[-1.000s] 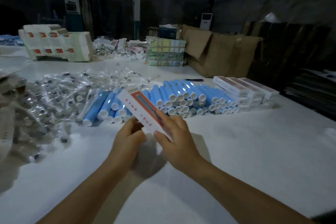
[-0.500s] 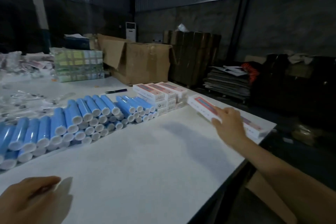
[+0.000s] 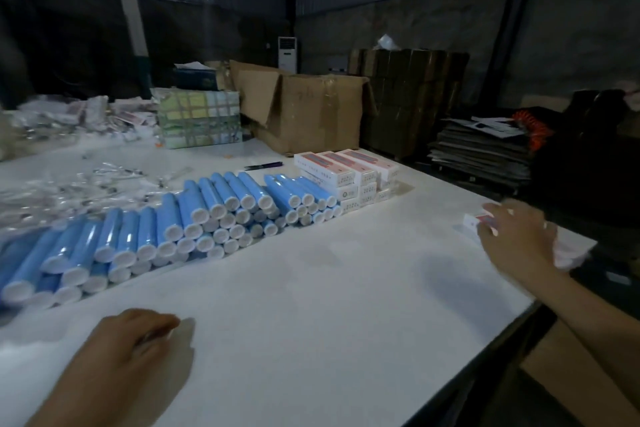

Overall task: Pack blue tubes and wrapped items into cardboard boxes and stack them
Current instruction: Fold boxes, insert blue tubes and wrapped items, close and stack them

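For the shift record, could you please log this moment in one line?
right hand: on box at table edge | left hand: resting on table | tubes: piled

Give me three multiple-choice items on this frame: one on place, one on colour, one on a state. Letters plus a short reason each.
1. Where does the pen lie?
A. On the table behind the tubes
B. Inside the big cardboard box
C. Under the left hand

2. What colour are the tubes?
A. Red with black caps
B. Blue with white caps
C. Green with yellow caps

3. What is the right hand doing?
A. Hanging below the table
B. Lifting a tube
C. Resting on a small box at the table's right edge

Answers: 1 A, the pen lies on the white table just past the tube rows. 2 B, blue bodies with white ends face the camera. 3 C, the fingers lie over the small box near the edge; whether they grip it is blurred.
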